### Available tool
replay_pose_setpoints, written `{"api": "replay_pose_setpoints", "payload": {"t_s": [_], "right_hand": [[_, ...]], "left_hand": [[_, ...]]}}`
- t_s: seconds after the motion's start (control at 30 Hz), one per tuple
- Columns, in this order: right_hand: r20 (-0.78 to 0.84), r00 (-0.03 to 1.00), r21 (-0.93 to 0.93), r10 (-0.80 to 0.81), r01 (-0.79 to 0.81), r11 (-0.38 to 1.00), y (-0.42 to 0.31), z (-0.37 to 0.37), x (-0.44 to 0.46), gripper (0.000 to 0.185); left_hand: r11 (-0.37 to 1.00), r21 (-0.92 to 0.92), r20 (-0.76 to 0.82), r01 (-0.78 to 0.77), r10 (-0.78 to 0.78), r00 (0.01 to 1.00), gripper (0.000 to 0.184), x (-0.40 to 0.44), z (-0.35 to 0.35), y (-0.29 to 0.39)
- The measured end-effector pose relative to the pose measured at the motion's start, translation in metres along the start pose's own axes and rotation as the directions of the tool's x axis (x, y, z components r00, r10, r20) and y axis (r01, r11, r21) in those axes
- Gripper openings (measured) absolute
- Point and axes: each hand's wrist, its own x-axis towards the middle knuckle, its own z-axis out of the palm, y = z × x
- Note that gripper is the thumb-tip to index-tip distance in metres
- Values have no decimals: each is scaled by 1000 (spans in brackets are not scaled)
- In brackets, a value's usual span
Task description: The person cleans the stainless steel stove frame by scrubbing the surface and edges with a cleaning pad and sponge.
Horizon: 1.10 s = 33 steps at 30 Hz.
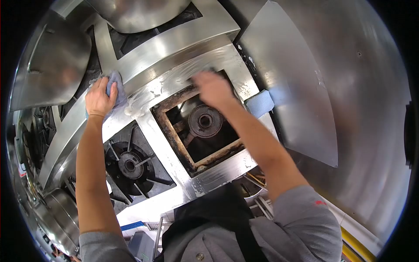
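Cloth (116, 84) is clamped in the left hand (98, 98); the grip of the blurred right hand (214, 91) I cannot tell.

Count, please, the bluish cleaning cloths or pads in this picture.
2: a crumpled greyish-blue cloth in the bare left hand, and a light-blue rectangular pad at the right edge of the silver steel stove. Others may be hidden.

There are one cloth (115, 85), one pad (259, 104) and two clearly visible burners (130, 165) (205, 121).
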Motion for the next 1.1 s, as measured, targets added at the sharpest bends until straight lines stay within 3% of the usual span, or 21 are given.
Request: {"api": "replay_pose_setpoints", "payload": {"t_s": [0.03, 0.07, 0.1, 0.17, 0.2, 0.23, 0.3, 0.37, 0.43, 0.63, 0.7, 0.77, 0.9, 1.0, 1.03, 1.1], "right_hand": [[2, 997, -39, 79, -79, 996, 24, -8, 2, 40], [-110, 982, 9, 153, -153, 988, 42, -16, 1, 38], [-106, 983, 12, 152, -152, 988, 35, -10, 1, 38], [-27, 978, -166, 207, -208, 964, 7, 6, 1, 35], [16, 979, 13, 203, -203, 979, -25, 9, 0, 36], [169, 980, 1, 102, -104, 995, -49, 5, 2, 36], [125, 992, 50, -18, 12, 999, -33, 6, 2, 36], [8, 998, -96, -56, 56, 994, 31, 15, 16, 37], [-157, 980, -30, 123, -129, 991, 72, -12, 30, 39], [-172, 979, 31, 108, -105, 994, 89, -25, 28, 41], [-215, 961, 92, 174, -157, 983, 95, -18, 30, 42], [-364, 910, 16, 199, -207, 978, 81, 5, 35, 40], [-157, 983, 1, 95, -96, 995, -23, 49, 47, 45], [-41, 997, 136, 58, -52, 989, -2, 38, 47, 43], [-22, 998, 62, 65, -64, 996, 18, 18, 44, 44], [-61, 958, 24, 279, -278, 960, 69, -4, 42, 42]], "left_hand": [[1000, -9, 3, -1, 1, 1000, 28, 0, 0, 0], [1000, -16, 6, 2, -2, 1000, 28, -1, 0, -2], [1000, -15, 10, 5, -5, 1000, 28, -2, -1, -3], [1000, -2, 35, -1, 1, 999, 28, -1, -1, -2], [1000, -3, 28, -2, 2, 1000, 28, 0, -1, -1], [1000, -2, 24, 8, -8, 1000, 28, 0, -1, -1], [1000, -3, 26, 9, -9, 1000, 28, 0, -1, -1], [1000, -4, 47, 16, -16, 999, 28, -1, 0, -3], [1000, 0, 46, 7, -7, 999, 28, -1, 1, -4], [1000, -24, -3, -8, 7, 1000, 28, -1, -1, -1], [1000, -22, 16, 0, 1, 1000, 28, -2, -1, -3], [1000, -21, 24, -2, 2, 1000, 29, -1, -1, -2], [1000, -11, 56, 27, -27, 998, 28, -1, -2, -1], [998, -57, -7, 10, -10, 1000, 29, -2, 0, -1], [999, -51, -10, 4, -5, 1000, 29, -1, -2, -1], [998, -42, 44, 44, -42, 998, 29, -2, -3, 1]]}}
